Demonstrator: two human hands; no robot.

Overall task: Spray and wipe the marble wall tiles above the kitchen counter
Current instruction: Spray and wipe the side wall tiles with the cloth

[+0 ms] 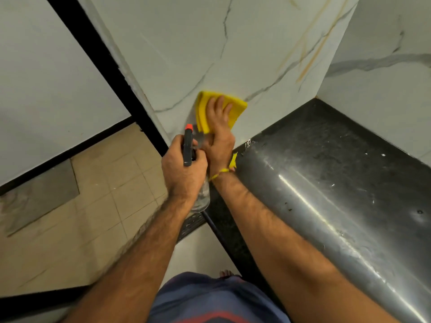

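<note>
Both hands work low on the wall: the right hand (219,127), fingers spread flat, presses a folded yellow cloth (220,108) against the marble wall tiles (186,54) just above the counter (326,159), while the left hand (184,169) grips a spray bottle (188,145) by its neck (nozzle aimed at the wall, apparently ready for another burst). Wiping looks underway near the tiles' left edge.

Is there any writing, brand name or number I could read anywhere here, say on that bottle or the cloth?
None can be read.
Spray bottle, gripped by the left hand: no label shows; most of its clear body is hidden.
Yellow cloth, pressed to the marble wall tile by the right hand: plain, no print.
Counter: only specks and glare.
</note>
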